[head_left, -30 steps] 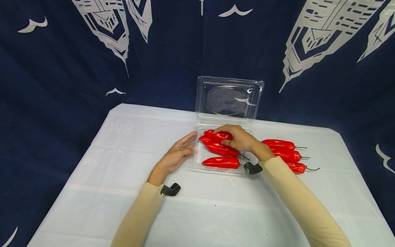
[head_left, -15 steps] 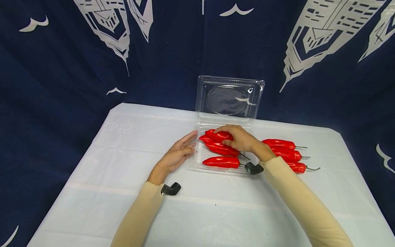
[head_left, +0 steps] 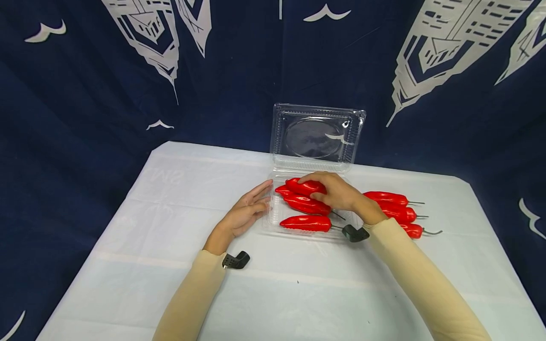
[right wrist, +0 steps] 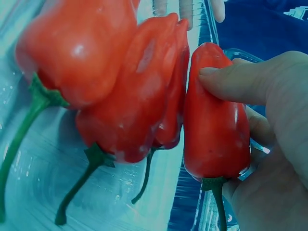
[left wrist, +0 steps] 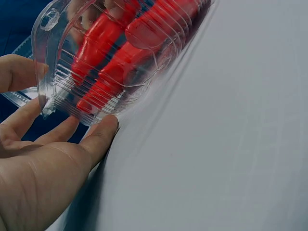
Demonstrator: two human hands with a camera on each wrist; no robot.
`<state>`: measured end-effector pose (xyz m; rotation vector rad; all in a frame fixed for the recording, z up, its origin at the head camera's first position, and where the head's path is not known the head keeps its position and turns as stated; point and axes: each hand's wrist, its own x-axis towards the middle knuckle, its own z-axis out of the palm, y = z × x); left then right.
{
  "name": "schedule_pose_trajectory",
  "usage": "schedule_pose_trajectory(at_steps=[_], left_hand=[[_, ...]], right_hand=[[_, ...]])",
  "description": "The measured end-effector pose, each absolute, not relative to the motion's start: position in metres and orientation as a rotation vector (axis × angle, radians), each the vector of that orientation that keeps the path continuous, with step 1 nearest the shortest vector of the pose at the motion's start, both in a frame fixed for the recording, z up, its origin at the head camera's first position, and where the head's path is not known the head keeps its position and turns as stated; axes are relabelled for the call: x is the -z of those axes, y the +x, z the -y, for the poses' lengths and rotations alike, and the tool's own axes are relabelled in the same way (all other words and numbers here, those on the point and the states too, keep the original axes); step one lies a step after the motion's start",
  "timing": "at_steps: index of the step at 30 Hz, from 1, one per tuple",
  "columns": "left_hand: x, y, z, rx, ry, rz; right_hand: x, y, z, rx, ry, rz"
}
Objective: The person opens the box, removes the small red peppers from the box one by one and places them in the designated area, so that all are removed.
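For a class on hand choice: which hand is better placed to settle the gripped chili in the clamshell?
Likely the right hand: it grips the red chili pepper at the far side of the clear clamshell; the left hand only touches its left edge.

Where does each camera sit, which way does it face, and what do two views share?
Head: head-worn, facing forward and down at the clear plastic hinged container; left hand, right hand and beige sleeves show.
Left wrist: on that wrist, facing the container's side; mainly left hand shows.
Right wrist: on that wrist, facing a long glossy red pepper; mainly right hand shows, gripping it.
Both wrist views share container and red peppers.
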<state>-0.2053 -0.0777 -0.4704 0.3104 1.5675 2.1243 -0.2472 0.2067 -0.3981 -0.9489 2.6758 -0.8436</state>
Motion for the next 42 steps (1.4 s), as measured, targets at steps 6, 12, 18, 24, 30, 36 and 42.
schedule_pose_trajectory(at_steps=[6, 12, 18, 24, 30, 36, 42], left_hand=[[0.469, -0.205, 0.078, -2.124, 0.304, -1.574], [0.470, -0.205, 0.078, -2.124, 0.300, -1.572], [0.471, -0.205, 0.079, -2.122, 0.303, -1.572], [0.472, -0.205, 0.078, -2.128, 0.303, -1.566], [0.472, -0.206, 0.078, -2.126, 0.307, -1.567], [0.471, -0.205, 0.078, -2.125, 0.306, -1.563], [0.471, -0.204, 0.077, -2.138, 0.305, -1.555]], right_hand=[[0.393, -0.245, -0.213, 0.870, -0.949, -2.681], [0.387, -0.242, -0.222, 0.908, -0.945, -2.685], [0.380, -0.236, -0.228, 0.952, -0.888, -2.673], [0.374, -0.229, -0.237, 0.952, -0.907, -2.696], [0.370, -0.223, -0.254, 0.943, -0.867, -2.719], [0.367, -0.216, -0.273, 0.894, -0.857, -2.788], [0.364, -0.209, -0.292, 0.858, -0.779, -2.837]])
